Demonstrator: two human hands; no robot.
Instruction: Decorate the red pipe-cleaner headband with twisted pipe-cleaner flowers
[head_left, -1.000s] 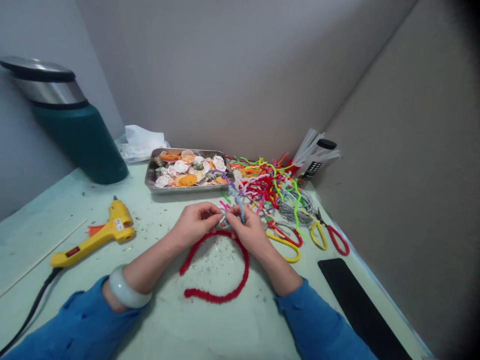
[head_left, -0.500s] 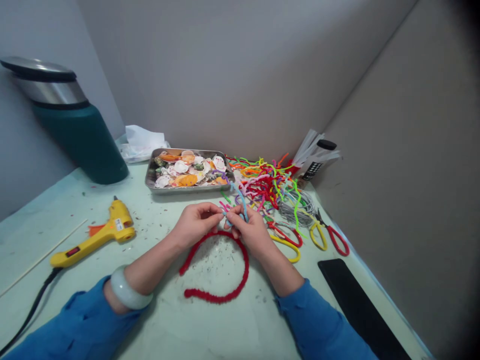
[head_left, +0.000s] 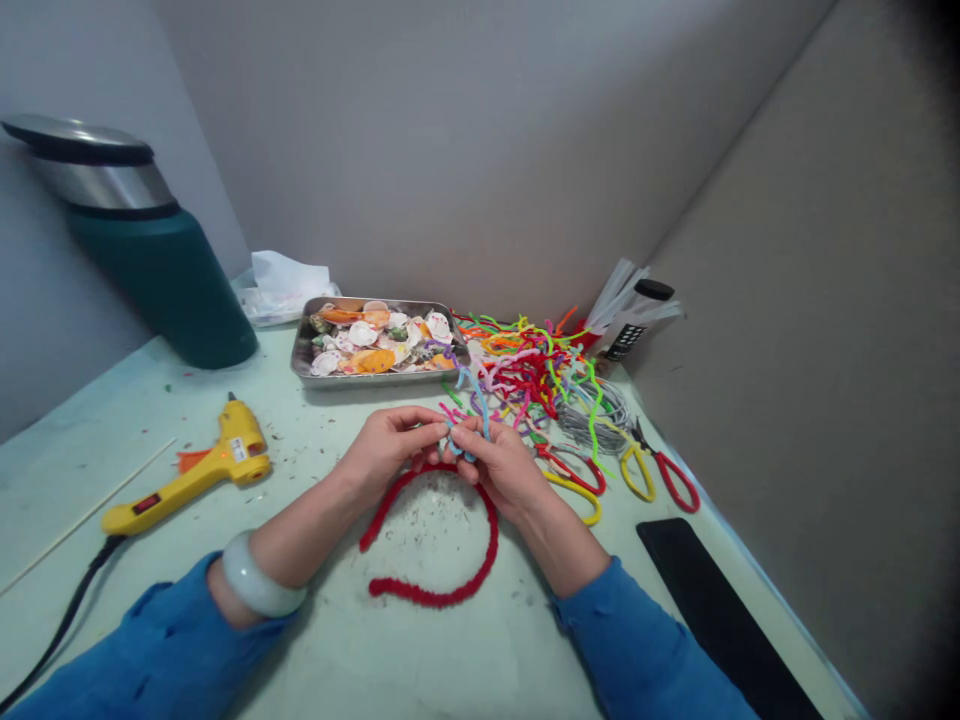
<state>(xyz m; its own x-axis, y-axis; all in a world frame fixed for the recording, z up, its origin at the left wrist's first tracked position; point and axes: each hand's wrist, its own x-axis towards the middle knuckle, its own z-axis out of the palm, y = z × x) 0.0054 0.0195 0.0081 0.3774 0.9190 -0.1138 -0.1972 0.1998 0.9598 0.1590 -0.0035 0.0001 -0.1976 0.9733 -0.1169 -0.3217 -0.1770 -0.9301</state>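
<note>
A light blue pipe cleaner [head_left: 482,402] is pinched between my two hands, its free end sticking up and bent over. My left hand [head_left: 394,442] grips it with thumb and forefinger. Close beside, touching or nearly touching, my right hand [head_left: 495,455] holds the same strand near a small curled part, mostly covered by the fingertips. Below the hands lies a fuzzy red headband-shaped hoop [head_left: 491,545] on the table, open at its left side. Its upper curve passes just under my fingers.
A metal tray [head_left: 375,380] of shells stands at the back. Tangled coloured pipe cleaners [head_left: 525,370] lie right of it, near scissors [head_left: 677,482] and coiled grey wire [head_left: 589,415]. At left are a yellow glue gun [head_left: 191,480] and a green bottle [head_left: 172,280]; at right, a black strip [head_left: 712,600].
The upright end of the blue pipe cleaner has shifted slightly left and down. My right fingers have moved a little around the curled part. Other things stay where they were.
</note>
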